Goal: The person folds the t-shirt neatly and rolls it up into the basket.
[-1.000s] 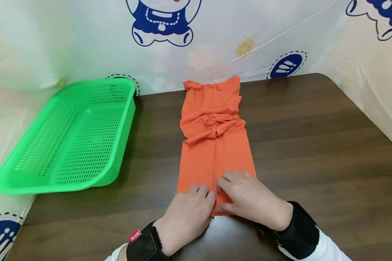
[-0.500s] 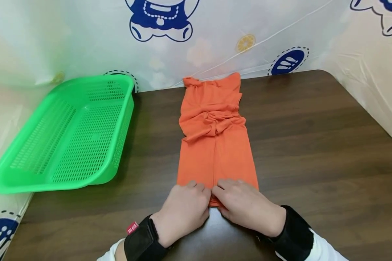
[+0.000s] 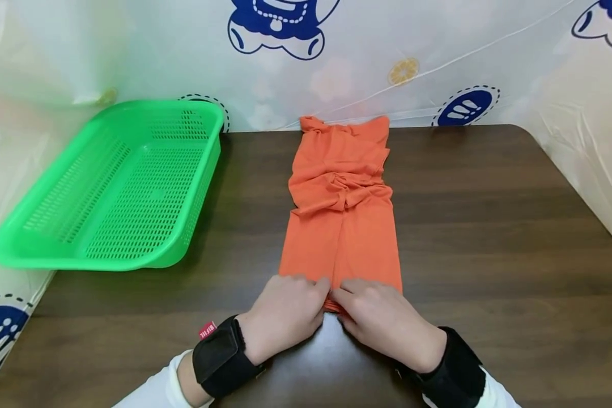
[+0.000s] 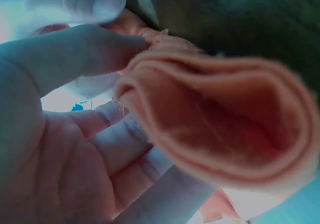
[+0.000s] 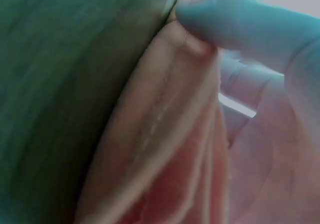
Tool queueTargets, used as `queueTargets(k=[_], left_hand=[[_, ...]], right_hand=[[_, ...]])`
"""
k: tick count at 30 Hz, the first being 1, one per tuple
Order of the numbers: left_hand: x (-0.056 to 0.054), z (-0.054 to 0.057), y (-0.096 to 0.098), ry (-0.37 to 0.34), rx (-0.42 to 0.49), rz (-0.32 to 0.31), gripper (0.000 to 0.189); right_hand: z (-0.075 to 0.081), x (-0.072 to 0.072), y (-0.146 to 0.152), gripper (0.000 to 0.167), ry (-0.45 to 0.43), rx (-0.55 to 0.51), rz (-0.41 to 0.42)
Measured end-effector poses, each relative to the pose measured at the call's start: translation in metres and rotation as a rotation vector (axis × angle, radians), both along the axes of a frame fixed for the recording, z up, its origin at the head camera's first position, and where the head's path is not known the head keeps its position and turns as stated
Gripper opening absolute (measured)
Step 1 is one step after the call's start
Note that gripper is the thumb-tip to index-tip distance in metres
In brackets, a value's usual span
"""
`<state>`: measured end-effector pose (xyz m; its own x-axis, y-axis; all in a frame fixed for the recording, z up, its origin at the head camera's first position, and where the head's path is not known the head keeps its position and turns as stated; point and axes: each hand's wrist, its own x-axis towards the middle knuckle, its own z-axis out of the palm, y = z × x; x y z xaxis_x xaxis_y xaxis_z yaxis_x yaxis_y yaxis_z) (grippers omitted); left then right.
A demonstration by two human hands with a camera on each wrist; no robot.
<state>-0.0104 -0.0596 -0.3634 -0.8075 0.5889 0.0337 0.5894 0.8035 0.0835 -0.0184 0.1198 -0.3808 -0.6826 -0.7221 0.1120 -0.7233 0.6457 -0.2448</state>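
A long strip of folded orange garment [image 3: 340, 243] lies lengthwise on the table, bunched in creases halfway up, with a seam or split down its middle. At its near end the left hand [image 3: 288, 311] grips the left half and the right hand [image 3: 385, 317] the right half, the two hands almost meeting. In the left wrist view, the cloth's layered, curled edge [image 4: 295, 92] makes an open loop beside the left thumb and fingers. The right wrist view shows the right thumb [image 5: 240, 27] pressed on a stitched, layered edge of the garment [image 5: 165, 109]. Much of the near edge is hidden beneath the hands.
A green plastic basket [image 3: 211, 164] with perforated sides stands at the left, partly over the table edge. The dark wooden table [image 3: 489, 238] extends to the right. A printed plastic sheet [image 3: 357, 34] hangs behind it.
Both hands have taken hold of the garment's near end and turned it up away from the body, so the strip looks shorter. The whole view has shifted slightly; the basket stays put.
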Motion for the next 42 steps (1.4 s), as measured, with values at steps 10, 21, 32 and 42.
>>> queueTargets(k=[10, 21, 32, 42], left_hand=[[-0.009, 0.005, -0.007, -0.091, 0.018, -0.008, 0.018], [-0.016, 0.004, -0.012, -0.173, 0.128, -0.111, 0.017], [-0.016, 0.002, -0.009, -0.209, 0.055, 0.009, 0.030], [-0.016, -0.004, -0.012, -0.112, 0.048, -0.021, 0.029]], right_hand=[[0.000, -0.006, 0.005, 0.005, -0.061, -0.108, -0.024], [-0.001, -0.011, 0.010, 0.008, -0.106, -0.102, 0.008], [0.001, -0.014, 0.008, 0.011, -0.009, -0.080, -0.046], [0.005, 0.003, 0.000, 0.021, 0.146, 0.008, -0.087]])
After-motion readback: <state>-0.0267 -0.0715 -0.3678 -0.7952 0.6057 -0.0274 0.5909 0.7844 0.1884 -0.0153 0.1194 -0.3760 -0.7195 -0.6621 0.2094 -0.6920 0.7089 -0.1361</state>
